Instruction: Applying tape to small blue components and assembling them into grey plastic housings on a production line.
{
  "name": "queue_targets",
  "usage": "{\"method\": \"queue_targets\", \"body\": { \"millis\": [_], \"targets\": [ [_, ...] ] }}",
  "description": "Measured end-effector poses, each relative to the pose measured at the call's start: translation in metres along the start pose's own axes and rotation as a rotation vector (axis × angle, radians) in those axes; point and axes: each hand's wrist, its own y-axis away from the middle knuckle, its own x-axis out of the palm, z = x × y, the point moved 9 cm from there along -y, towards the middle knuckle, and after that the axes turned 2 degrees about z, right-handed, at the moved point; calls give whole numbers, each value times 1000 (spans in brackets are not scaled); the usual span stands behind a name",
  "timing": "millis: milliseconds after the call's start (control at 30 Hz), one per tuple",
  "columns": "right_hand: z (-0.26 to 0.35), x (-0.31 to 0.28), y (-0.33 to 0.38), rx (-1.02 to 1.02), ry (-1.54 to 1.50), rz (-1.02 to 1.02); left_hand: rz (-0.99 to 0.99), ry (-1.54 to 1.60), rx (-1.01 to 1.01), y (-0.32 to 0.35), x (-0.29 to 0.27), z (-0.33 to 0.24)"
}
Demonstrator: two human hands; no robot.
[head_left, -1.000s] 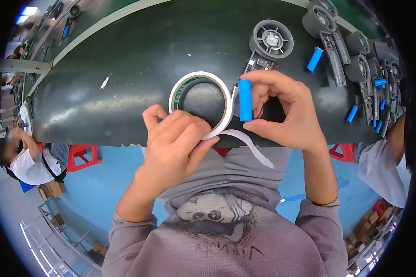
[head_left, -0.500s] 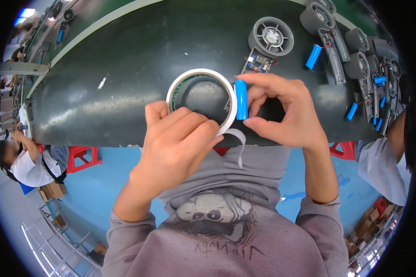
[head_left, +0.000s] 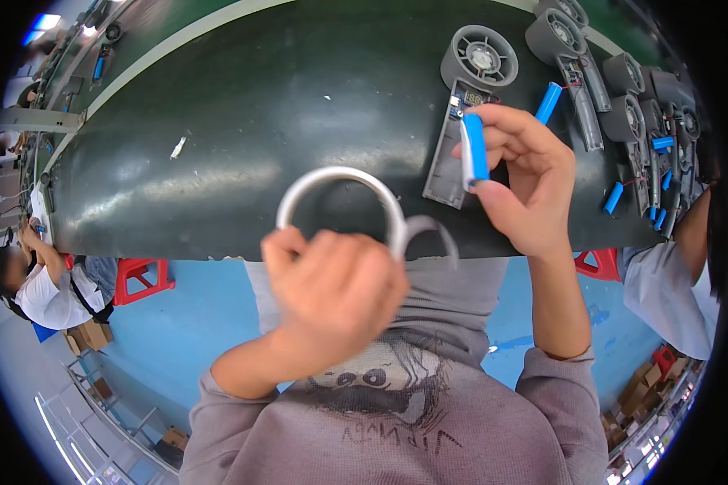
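A white roll of tape is gripped by my left hand, which is smeared by motion; a loose tail of tape curls off the roll's right side. Between fingertips and thumb, my right hand holds a blue cylindrical battery nearly upright. A white strip of tape runs along the battery's left side. Just left of the battery lies an open grey fan handle with a small circuit board and display near its top. It leads up to a round grey fan head on the dark table.
Several grey fan units with blue batteries on wires crowd the table's right end. A white scrap lies at left on the dark table. People sit at both sides, near red stools.
My left hand has pulled the tape roll down, away from the battery. My right hand has moved up and right with the battery, which now carries a strip of tape and tilts slightly.
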Motion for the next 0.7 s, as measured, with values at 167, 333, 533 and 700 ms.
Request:
{"method": "queue_targets", "body": {
  "millis": [167, 333, 533, 700],
  "targets": [
    [1, -11, 5, 56, -33, 34, 62, -54, -181, -18, -4, 50],
    [10, -14, 10, 49, 174, 159, -47, 214, -99, -93, 13, 70],
    [33, -5, 10, -108, 458, 247, 111, 299, 59, -161, 61, 55],
    [46, -4, 8, -156, 764, 303, 125, 430, 74, -163, 69, 47]
  ]
}}
